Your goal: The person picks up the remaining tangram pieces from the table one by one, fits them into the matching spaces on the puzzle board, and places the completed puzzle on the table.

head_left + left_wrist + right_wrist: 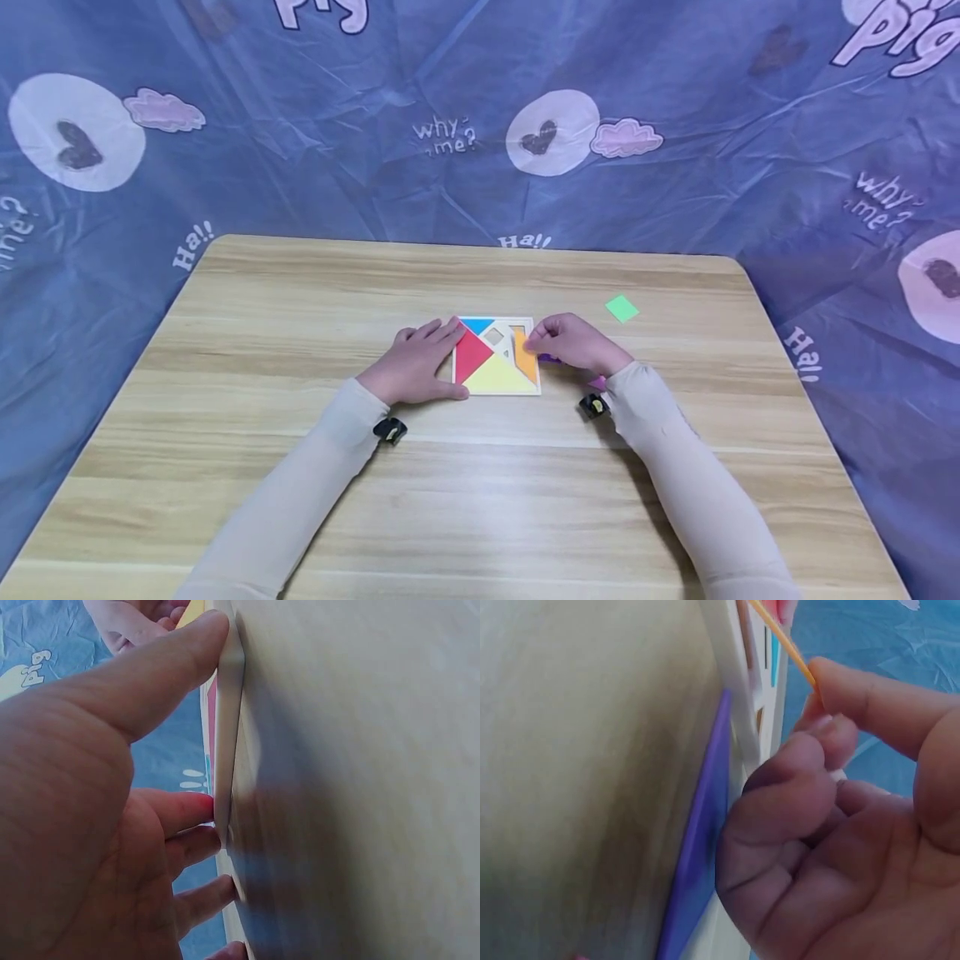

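Observation:
A white-framed tangram board (497,394) lies near the middle of the table, with a red triangle (472,354), a yellow triangle (497,377) and a blue piece (477,326) set in it. My left hand (420,362) rests at the board's left side, fingers spread; in the left wrist view the thumb and fingertips touch its edge. My right hand (573,340) pinches an orange piece (526,358) between thumb and index finger, over the board's right side. In the right wrist view that orange piece stands tilted, one end raised above the frame. A purple piece (697,847) lies beside the board, beneath the right hand.
A green square piece (622,308) lies on the wooden table (337,283) at the back right. A pink piece (597,382) shows by the right wrist, partly hidden. Behind the table hangs a blue printed cloth (337,167).

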`<state>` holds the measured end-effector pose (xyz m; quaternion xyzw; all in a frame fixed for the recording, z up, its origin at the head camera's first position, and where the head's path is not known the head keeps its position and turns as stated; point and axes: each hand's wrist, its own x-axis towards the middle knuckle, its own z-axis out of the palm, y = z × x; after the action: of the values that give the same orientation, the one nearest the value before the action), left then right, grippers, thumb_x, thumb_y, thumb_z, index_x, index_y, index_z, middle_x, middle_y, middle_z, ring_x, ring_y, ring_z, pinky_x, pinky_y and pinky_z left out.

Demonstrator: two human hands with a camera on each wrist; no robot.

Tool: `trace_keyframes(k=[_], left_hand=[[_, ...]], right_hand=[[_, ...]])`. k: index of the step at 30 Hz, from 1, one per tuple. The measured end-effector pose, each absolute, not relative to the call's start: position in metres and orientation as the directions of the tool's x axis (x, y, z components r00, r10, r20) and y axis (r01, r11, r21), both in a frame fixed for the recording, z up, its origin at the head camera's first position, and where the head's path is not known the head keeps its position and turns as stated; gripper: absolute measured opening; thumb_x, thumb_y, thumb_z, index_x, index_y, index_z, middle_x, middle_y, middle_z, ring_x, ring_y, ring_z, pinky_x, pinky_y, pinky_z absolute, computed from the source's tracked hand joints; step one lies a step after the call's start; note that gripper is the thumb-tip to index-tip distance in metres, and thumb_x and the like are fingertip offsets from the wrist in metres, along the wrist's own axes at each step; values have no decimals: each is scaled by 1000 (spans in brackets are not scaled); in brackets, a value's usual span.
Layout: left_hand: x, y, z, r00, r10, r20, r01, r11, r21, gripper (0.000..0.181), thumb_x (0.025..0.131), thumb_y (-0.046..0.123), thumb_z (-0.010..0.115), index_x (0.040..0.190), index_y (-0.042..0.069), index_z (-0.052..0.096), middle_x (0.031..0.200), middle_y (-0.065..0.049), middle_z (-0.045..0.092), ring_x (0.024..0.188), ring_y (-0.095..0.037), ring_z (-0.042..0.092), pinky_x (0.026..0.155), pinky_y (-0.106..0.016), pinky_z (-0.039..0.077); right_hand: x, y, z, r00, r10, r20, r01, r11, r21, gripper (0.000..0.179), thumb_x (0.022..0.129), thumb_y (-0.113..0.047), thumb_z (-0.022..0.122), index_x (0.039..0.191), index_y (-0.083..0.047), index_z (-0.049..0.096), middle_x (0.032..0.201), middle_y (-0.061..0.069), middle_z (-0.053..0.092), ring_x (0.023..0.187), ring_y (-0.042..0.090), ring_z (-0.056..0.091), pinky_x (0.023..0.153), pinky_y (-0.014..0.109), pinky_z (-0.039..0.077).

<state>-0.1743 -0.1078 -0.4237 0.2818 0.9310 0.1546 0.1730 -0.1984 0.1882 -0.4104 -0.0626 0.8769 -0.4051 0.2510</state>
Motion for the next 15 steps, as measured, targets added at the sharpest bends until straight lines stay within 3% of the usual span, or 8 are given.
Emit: trace_keyframes(k=[4, 11, 15], left_hand=[[-175, -108, -424, -785, 572, -238, 464, 797, 385, 107, 88, 65, 71, 166, 13, 18, 174, -2, 13, 159, -31, 12, 122, -60, 18], [-175, -108, -426, -786, 569, -244, 464, 802, 376, 108, 88, 67, 70, 167, 14, 18, 174, -2, 12, 160, -30, 12, 122, -60, 18], [-174, -107, -425, -785, 570, -241, 465, 801, 377, 108, 88, 66, 70, 166, 13, 18, 174, -4, 13, 159, -31, 13, 121, -61, 18]], right_hand=[[-198, 184, -410, -871, -307, -383, 89, 668, -738, 18, 98, -24, 71, 98, -5, 73, 84, 3, 61, 73, 17, 46, 69, 31, 37], [-195, 182, -411, -867, -324, -378, 44, 707, -706, 19, 97, -21, 72, 86, -7, 66, 73, -1, 52, 62, 14, 41, 59, 29, 34], [-193, 177, -410, -875, -296, -383, 40, 744, -667, 17, 96, -19, 73, 89, -6, 64, 79, 1, 55, 67, 16, 46, 63, 31, 39]])
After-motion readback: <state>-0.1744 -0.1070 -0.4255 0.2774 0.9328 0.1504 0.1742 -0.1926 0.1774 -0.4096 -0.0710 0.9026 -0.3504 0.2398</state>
